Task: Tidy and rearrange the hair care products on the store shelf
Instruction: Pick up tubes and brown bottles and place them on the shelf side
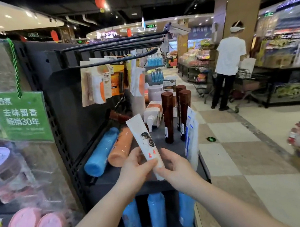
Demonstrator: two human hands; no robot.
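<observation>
Gripping the flat white plastic tube with a dark-haired figure print [145, 143], left hand [135, 167] and right hand [175, 168] both clasp its lower end above the dark shelf [115, 179]. Beyond-left lie a blue cylindrical bottle [101, 152] and an orange one [120, 148]; tall brown bottles [169, 117] stand beyond.

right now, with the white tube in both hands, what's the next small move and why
Probably set the white tube down on the shelf. Both the left hand and right hand grip its lower end above the shelf, and a bare patch shows just ahead, between the lying orange bottle and the upright brown bottles.
</observation>
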